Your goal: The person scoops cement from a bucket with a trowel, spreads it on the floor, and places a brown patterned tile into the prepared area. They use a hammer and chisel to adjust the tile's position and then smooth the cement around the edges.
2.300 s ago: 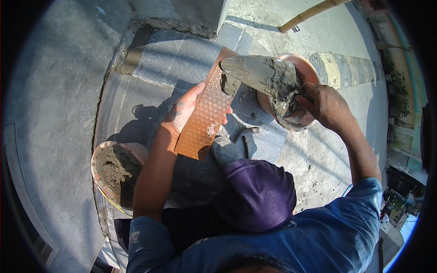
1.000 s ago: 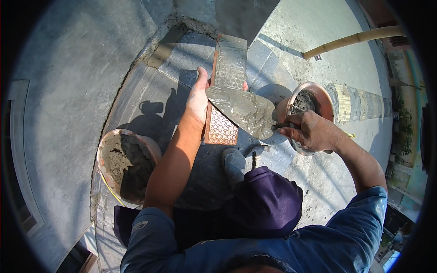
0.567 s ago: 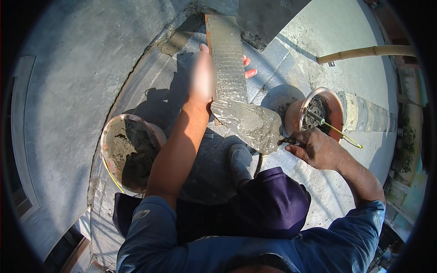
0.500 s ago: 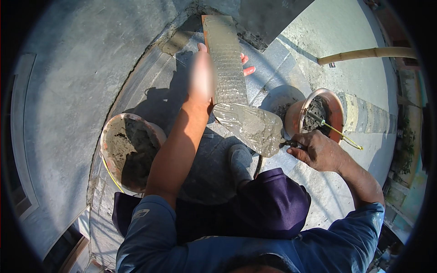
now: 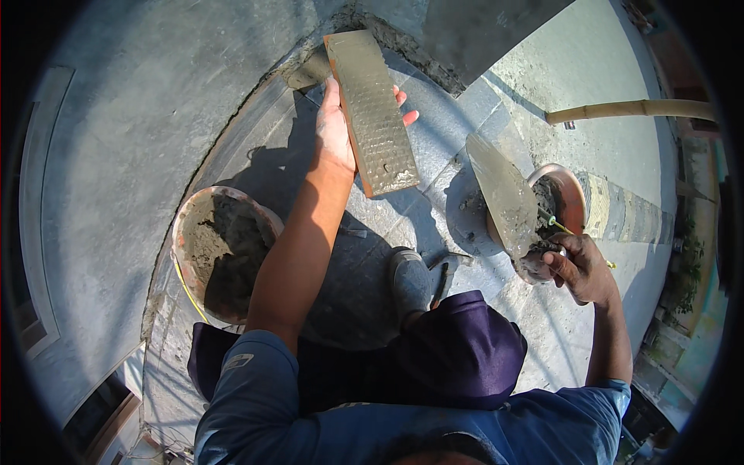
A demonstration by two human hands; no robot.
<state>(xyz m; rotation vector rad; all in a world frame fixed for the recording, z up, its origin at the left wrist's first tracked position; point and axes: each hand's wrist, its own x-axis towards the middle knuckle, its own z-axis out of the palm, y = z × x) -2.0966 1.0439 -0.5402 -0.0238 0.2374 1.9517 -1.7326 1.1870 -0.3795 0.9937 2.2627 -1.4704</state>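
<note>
My left hand [image 5: 335, 128] grips a long narrow tile [image 5: 376, 116] by its two long edges, thumb on the left and fingertips showing on the right. Grey mortar coats the tile's upturned face, and its orange-brown edge shows along the left. Closed round its handle, my right hand [image 5: 585, 267] holds a trowel [image 5: 500, 194], whose wet, mortar-smeared blade points up and left. The blade is apart from the tile and partly covers the pail on the right [image 5: 577, 198]. A yellow-handled tool [image 5: 559, 225] leans in that pail.
A bucket of mortar [image 5: 180, 244] stands left of my left forearm. By my shoe [image 5: 407, 279] lies a hammer [image 5: 448, 271]. A grey wall [image 5: 147, 116] rises at left, a dark slab edge [image 5: 496, 39] juts in above, and a bamboo pole [image 5: 620, 112] reaches in from the right.
The trowel has come off the tile's near end and swung right and upward, toward the right pail. My left hand has tilted the tile, its near end now further right.
</note>
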